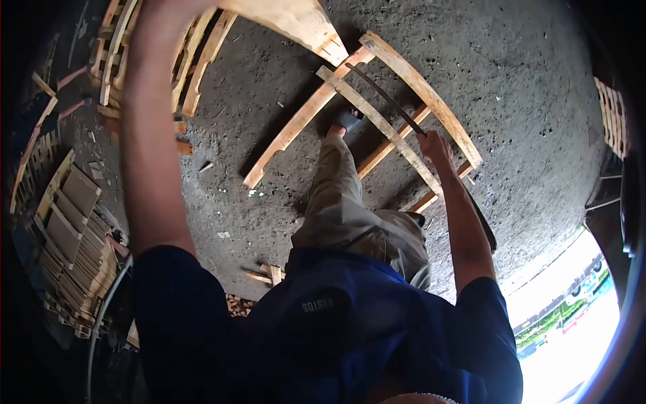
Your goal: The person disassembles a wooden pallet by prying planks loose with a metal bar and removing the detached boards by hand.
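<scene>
My right hand [436, 146] is closed around a long dark metal pry bar [390, 101]. The bar's far end lies at a joint of the wooden pallet frame [296, 138], and its near end runs back beside my forearm. On the ground, the frame has two crosswise boards, one pale and narrow [383, 121], the other wider [427, 87], over several beams. My left forearm [156, 135] rises to the top edge, where the hand is cut off. Close to it, a wide light plank [289, 23] slants down, its end near the frame's upper corner.
My sandalled foot [350, 120] stands between the frame's beams. More pallet parts [202, 64] lie at upper left, with a stack of boards [77, 262] at lower left. Wood scraps [269, 275] lie near my leg. Rough grey ground [538, 128] extends rightward to a bright opening.
</scene>
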Action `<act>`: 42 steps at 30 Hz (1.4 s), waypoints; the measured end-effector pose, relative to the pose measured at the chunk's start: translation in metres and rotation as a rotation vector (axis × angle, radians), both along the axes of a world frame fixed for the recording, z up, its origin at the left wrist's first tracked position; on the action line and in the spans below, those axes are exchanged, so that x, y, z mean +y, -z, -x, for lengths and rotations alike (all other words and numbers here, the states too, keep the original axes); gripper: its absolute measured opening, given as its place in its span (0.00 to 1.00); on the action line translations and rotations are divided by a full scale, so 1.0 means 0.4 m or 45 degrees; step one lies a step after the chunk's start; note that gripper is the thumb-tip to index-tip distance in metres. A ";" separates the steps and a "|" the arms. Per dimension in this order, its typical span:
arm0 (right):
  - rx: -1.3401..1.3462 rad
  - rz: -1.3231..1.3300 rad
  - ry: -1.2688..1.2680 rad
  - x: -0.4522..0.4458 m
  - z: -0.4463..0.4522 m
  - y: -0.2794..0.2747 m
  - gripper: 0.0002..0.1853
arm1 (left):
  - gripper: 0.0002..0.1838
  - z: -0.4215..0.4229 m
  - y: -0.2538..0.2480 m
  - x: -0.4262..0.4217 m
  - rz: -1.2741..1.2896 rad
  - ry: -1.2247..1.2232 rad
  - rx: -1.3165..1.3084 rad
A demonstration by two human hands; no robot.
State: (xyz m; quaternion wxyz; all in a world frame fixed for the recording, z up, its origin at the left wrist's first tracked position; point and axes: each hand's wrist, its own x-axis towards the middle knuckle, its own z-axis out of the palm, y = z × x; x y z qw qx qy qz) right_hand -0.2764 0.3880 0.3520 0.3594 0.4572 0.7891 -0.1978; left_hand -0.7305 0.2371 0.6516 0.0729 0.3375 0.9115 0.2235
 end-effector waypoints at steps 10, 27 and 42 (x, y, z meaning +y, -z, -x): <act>0.081 0.150 -0.168 0.027 0.139 0.057 0.15 | 0.35 -0.131 0.064 -0.069 -0.160 -0.071 -0.277; -0.151 0.902 0.290 0.217 0.176 -0.381 0.44 | 0.28 -0.111 0.041 0.004 -0.069 -0.084 -0.102; 1.204 0.295 -0.111 0.222 0.138 -0.709 0.20 | 0.32 -0.133 0.024 0.035 -0.064 -0.126 -0.118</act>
